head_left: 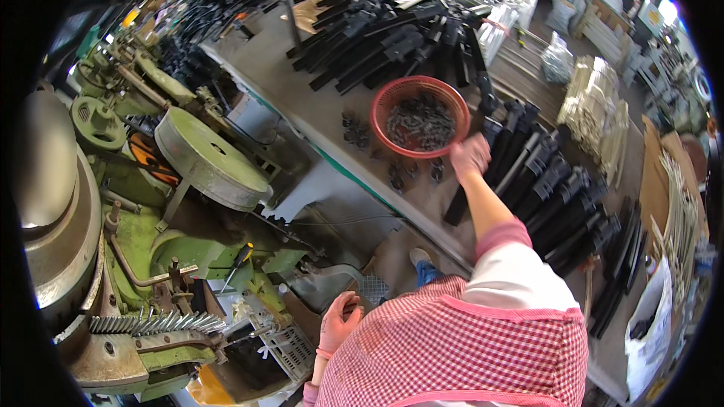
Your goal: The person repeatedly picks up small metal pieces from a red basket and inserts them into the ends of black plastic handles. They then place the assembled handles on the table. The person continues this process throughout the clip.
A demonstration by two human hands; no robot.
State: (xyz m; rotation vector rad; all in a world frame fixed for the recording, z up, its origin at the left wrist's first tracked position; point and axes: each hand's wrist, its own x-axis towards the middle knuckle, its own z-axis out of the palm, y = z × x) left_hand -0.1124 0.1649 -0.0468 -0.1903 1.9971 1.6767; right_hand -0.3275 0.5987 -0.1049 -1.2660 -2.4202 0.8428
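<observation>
Two hands are in view, well apart from each other. The right hand point(470, 157) reaches out over the worktop point(275, 79), its fingers bent, right by the lower-right edge of a round red plastic basket point(419, 154); whether it grips the rim or anything else cannot be told. The basket sits on the worktop and holds a heap of small dark parts point(418, 123). More of these lie in loose clusters point(354, 130) on the worktop, to the left of the basket and just below it.

The left hand point(342, 322) hangs low beside the checked red-and-white apron point(467, 339), off the worktop, with its fingers curled inward; what, if anything, lies inside them is hidden.

A big pile of long black pieces point(377, 34) spreads behind the basket, and a row of similar black bars point(547, 185) lies to the right, close to the right forearm. Farther right are bundles of pale strips point(590, 105) and a white bag point(650, 332). On the left stands a green machine point(136, 249) with a large round disc point(211, 152); a yellow-and-black screwdriver point(243, 255) rests on it.
</observation>
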